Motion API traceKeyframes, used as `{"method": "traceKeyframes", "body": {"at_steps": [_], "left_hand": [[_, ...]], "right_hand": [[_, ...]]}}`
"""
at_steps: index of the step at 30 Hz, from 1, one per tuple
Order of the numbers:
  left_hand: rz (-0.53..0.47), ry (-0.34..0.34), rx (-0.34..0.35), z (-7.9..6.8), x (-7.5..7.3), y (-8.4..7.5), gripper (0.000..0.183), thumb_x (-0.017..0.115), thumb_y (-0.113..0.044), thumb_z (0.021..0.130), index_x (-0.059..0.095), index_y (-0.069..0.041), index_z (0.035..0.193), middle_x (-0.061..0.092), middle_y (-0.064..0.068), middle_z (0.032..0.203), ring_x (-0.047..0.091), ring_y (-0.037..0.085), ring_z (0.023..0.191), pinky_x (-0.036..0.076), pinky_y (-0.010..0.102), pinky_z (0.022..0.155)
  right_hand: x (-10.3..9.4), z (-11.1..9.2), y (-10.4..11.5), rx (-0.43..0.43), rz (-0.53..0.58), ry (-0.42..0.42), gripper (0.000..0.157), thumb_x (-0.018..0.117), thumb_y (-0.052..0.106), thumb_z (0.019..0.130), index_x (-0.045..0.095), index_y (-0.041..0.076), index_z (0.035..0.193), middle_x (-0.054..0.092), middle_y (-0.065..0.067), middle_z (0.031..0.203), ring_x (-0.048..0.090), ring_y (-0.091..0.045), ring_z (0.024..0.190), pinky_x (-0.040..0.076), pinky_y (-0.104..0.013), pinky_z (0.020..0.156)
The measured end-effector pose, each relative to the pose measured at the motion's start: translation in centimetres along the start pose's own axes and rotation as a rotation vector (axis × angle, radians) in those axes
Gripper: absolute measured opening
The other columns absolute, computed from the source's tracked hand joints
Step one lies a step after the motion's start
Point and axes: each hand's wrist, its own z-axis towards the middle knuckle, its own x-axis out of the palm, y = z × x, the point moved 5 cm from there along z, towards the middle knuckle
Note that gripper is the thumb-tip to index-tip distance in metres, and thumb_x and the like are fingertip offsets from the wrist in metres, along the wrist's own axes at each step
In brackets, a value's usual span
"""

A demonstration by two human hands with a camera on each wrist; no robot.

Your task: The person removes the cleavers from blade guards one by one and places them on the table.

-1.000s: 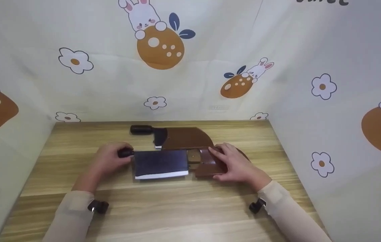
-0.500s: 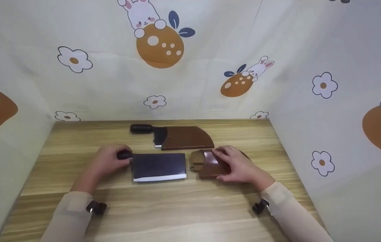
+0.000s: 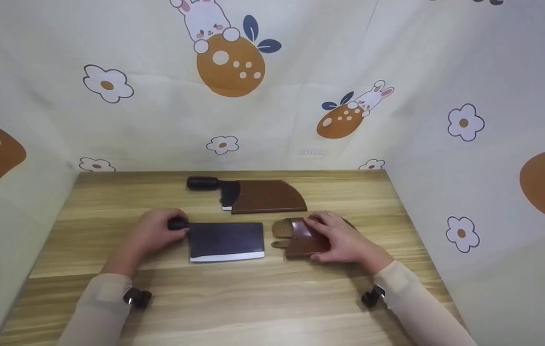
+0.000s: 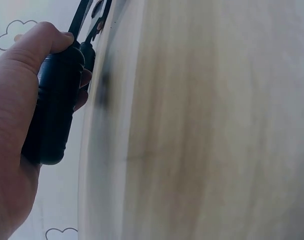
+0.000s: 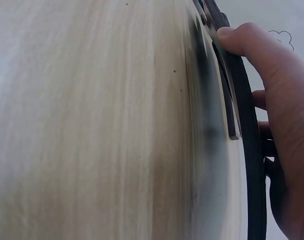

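Black cylindrical handle (image 4: 54,110) of cleaver with dark rectangular blade (image 3: 227,240) and pale cutting edge is gripped by left hand (image 3: 162,229); fingers curled round it, thumb laid toward the blade end, butt seen poking out at the palm in left wrist view. Blade is fully bare, its flat side seen from above, cutting edge turned to the near side, positioned mid-counter between left and right edges. Whether blade touches the wood-grain counter (image 3: 272,307) cannot be told.

Brown, glossy, leather-like sheath (image 3: 301,245) is held by right hand (image 3: 342,238), toward the counter's right edge; thumb set on its near edge, fingers spread over to the far side. Tan inner face (image 3: 281,228) is shown at the sheath's mouth, which is turned toward the blade's free end; small narrow strap (image 3: 279,244) sticks out below it. Blade and sheath are apart, small gap between.

Second black-handled cleaver (image 3: 229,194) is laid near the counter's far edge, handle to the left, most of its blade covered by a matching brown curved sheath (image 3: 270,196). Beige sleeves (image 3: 102,298) are worn, black clip-like device (image 3: 138,298) mounted at each wrist. Cream cloth (image 3: 157,120) printed with rabbits, orange fruit and flowers is hung behind the counter's far edge.
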Motion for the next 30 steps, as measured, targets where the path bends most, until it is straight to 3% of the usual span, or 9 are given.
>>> {"method": "traceKeyframes", "body": {"at_steps": [7, 16, 25, 30], "left_hand": [[0.041, -0.026, 0.057, 0.0, 0.2, -0.1, 0.029, 0.087, -0.022, 0.094, 0.080, -0.008, 0.118, 0.080, 0.011, 0.116, 0.074, 0.038, 0.112, 0.056, 0.062, 0.103], [0.043, -0.041, 0.081, -0.1, 0.5, 0.0, 0.023, 0.089, -0.017, 0.092, 0.081, -0.009, 0.111, 0.073, 0.005, 0.109, 0.068, 0.032, 0.110, 0.054, 0.059, 0.102], [-0.025, -0.002, 0.046, -0.1, 0.3, 0.0, 0.026, 0.090, -0.017, 0.091, 0.081, -0.008, 0.114, 0.074, 0.007, 0.112, 0.068, 0.035, 0.113, 0.052, 0.062, 0.106], [-0.024, 0.032, 0.019, 0.0, 0.3, 0.3, 0.029, 0.090, -0.019, 0.092, 0.081, -0.008, 0.117, 0.075, 0.007, 0.115, 0.069, 0.035, 0.116, 0.052, 0.061, 0.108]], "right_hand": [[0.7, 0.0, 0.0, 0.018, 0.010, 0.045, 0.104, 0.088, 0.061, 0.084, 0.048, 0.016, 0.169, 0.049, -0.011, 0.165, 0.046, -0.032, 0.149, 0.043, -0.057, 0.121], [1.6, 0.1, -0.2, 0.034, -0.018, 0.101, 0.108, 0.089, 0.058, 0.084, 0.041, 0.017, 0.172, 0.042, -0.013, 0.172, 0.040, -0.035, 0.156, 0.037, -0.057, 0.126], [1.3, 0.3, 0.0, 0.039, -0.003, 0.103, 0.110, 0.091, 0.059, 0.082, 0.043, 0.015, 0.171, 0.044, -0.015, 0.169, 0.043, -0.038, 0.153, 0.039, -0.060, 0.124], [1.4, 0.4, -0.3, 0.052, -0.011, 0.114, 0.118, 0.090, 0.070, 0.080, 0.041, 0.015, 0.172, 0.043, -0.015, 0.170, 0.042, -0.037, 0.154, 0.038, -0.059, 0.125]]}}
